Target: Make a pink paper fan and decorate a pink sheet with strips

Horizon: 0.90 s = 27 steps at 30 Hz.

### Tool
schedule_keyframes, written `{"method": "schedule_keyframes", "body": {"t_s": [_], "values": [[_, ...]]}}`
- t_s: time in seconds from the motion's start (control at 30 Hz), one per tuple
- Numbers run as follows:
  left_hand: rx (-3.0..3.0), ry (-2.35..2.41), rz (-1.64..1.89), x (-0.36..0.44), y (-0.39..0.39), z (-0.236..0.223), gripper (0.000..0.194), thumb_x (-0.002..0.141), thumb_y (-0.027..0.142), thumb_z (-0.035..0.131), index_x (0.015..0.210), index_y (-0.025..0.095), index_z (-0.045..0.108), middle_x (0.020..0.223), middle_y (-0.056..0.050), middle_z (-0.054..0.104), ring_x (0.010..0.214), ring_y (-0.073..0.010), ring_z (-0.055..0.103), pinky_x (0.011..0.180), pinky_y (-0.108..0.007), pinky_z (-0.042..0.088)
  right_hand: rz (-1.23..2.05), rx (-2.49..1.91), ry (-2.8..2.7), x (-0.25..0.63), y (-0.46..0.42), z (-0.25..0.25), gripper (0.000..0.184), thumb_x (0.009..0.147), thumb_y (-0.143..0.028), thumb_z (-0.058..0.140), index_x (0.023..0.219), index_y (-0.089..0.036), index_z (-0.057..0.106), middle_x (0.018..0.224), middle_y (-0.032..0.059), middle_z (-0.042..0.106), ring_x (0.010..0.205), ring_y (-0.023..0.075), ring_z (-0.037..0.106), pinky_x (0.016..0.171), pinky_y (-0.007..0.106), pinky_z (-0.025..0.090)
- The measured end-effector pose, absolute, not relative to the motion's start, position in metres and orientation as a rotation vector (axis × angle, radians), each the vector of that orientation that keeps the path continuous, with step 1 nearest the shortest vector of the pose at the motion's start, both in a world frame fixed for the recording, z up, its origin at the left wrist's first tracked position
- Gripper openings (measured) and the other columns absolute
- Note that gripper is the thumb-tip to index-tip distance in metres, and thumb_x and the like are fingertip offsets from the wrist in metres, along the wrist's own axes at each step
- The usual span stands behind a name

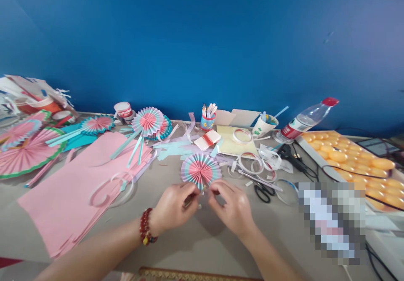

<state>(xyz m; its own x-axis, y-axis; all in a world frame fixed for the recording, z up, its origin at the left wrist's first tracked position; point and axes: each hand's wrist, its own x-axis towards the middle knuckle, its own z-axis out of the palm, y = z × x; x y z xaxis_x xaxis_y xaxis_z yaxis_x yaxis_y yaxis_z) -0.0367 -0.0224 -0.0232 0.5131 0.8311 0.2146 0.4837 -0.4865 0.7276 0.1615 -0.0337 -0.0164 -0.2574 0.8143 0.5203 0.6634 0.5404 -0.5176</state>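
A round pleated paper fan (201, 169), pink at the centre with blue and lilac bands, is in front of me at the middle of the table. My left hand (175, 207), with a red bead bracelet on the wrist, has its fingers closed at the fan's lower edge. Just across from it, my right hand (232, 207) is bent in a pinch by the same edge. Whatever lies between its fingertips is too small and blurred to name. A small pale bit shows between the two hands.
Pink paper sheets (85, 180) and finished fans (147, 123) lie to the left. On the right are tape rolls (251, 163), scissors (264, 192), a glue gun (292, 159), a tilted plastic bottle (304, 121) and a tray of orange balloons (350, 156). A pen cup (208, 121) stands behind.
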Motion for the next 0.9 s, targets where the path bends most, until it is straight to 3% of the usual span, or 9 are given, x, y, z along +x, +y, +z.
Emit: {"method": "schedule_keyframes", "body": {"t_s": [0.13,0.27,0.37,0.43,0.6,0.77,0.9], "values": [[1.94,1.073,0.755,-0.036,-0.022,-0.019,0.007,0.085,0.016,0.05,0.08,0.019,0.054,0.069,0.002,0.058,0.059,-0.0104,0.055,0.054,-0.019,0.039,0.07,-1.398,-1.967,0.195,-0.02,-0.017,0.013,0.088,-0.021,0.05,0.077,-0.022,0.057,0.075,0.0023,0.065,0.065,0.0147,0.062,0.064,0.024,0.045],[1.623,1.03,0.749,-0.036,-0.019,-0.015,0.014,0.091,0.024,0.048,0.081,0.017,0.055,0.07,0.002,0.059,0.054,-0.0096,0.061,0.047,-0.016,0.041,-0.061,-1.777,-2.048,0.232,-0.012,-0.019,0.02,0.086,-0.028,0.053,0.067,-0.023,0.056,0.064,-0.0006,0.062,0.057,0.0155,0.06,0.05,0.024,0.036],[1.475,0.976,0.834,-0.038,-0.014,-0.012,0.02,0.093,0.033,0.051,0.086,0.016,0.058,0.076,-0.001,0.065,0.062,-0.0128,0.067,0.059,-0.022,0.05,-0.093,-1.877,-2.089,0.245,-0.012,-0.019,0.011,0.082,-0.019,0.053,0.077,-0.024,0.062,0.079,0.0002,0.069,0.059,0.0151,0.062,0.048,0.024,0.034],[1.372,0.941,0.871,-0.04,-0.01,-0.01,0.023,0.093,0.038,0.054,0.09,0.016,0.057,0.079,-0.004,0.069,0.067,-0.016,0.069,0.067,-0.027,0.054,-0.114,-1.874,-2.064,0.246,-0.012,-0.018,0.019,0.08,-0.014,0.05,0.088,-0.025,0.064,0.092,0.0011,0.071,0.065,0.0152,0.064,0.05,0.024,0.037],[1.199,0.895,0.909,-0.039,-0.006,-0.007,0.03,0.087,0.045,0.062,0.09,0.016,0.055,0.082,-0.007,0.073,0.076,-0.0212,0.072,0.077,-0.036,0.055,-0.079,-1.855,-1.989,0.237,-0.013,-0.016,0.017,0.087,-0.026,0.051,0.081,-0.025,0.066,0.068,-0.0001,0.069,0.058,0.0171,0.064,0.049,0.024,0.037],[1.075,0.859,0.892,-0.034,-0.005,-0.007,0.028,0.083,0.042,0.068,0.086,0.016,0.059,0.088,-0.005,0.069,0.08,-0.0171,0.067,0.076,-0.032,0.054,0.149,-1.516,-2.11,0.225,-0.014,-0.009,0.017,0.08,-0.013,0.046,0.079,-0.022,0.061,0.08,0.0017,0.069,0.073,0.0168,0.066,0.067,0.026,0.047],[0.948,0.82,0.86,-0.031,-0.003,-0.006,0.026,0.08,0.038,0.072,0.084,0.016,0.059,0.081,0.0,0.061,0.074,-0.0129,0.061,0.071,-0.029,0.054,-0.028,-1.58,-2.172,0.233,-0.012,-0.008,0.02,0.082,-0.011,0.045,0.075,-0.022,0.06,0.078,0.0028,0.069,0.078,0.0205,0.063,0.073,0.032,0.046]]}}
